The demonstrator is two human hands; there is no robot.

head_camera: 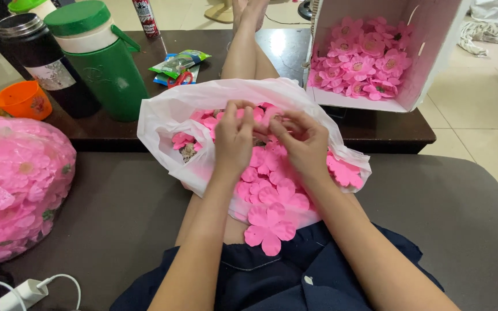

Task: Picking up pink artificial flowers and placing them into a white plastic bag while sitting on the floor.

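A white plastic bag [162, 118] lies open on my lap, filled with flat pink fabric flower petals [272, 196]. Above it my left hand [233, 138] and my right hand [301, 141] meet, fingertips pinched together on a small pink petal piece [269, 118] between them. One large petal [269, 230] hangs over the bag's near edge onto my dark skirt. Further right, a white cardboard box [427, 46] tipped on its side holds several finished pink flowers [364, 60] with yellow centres.
A big clear bag of pink flowers [15, 184] sits at the left. On the dark low table [387, 129] stand a green jug [99, 57], a dark flask [41, 55], an orange cup [24, 99] and snack packets [180, 64]. A white charger [21, 292] lies at bottom left.
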